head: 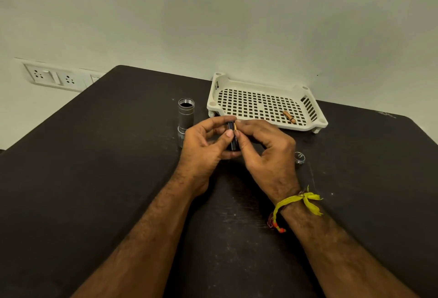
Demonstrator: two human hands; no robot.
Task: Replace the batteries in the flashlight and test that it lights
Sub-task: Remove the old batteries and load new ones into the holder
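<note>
Head view: a small, rigid battery holder [231,137] is pinched between left hand [203,148] and right hand [265,150]; light, probably slippery, best gripped by its sides.

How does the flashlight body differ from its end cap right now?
The flashlight body stands upright, open end up, left of the hands; the end cap lies low on the table to their right. The flashlight body is a tall tube; the end cap is a short disc. Both look grey metal, and neither is touched.
</note>
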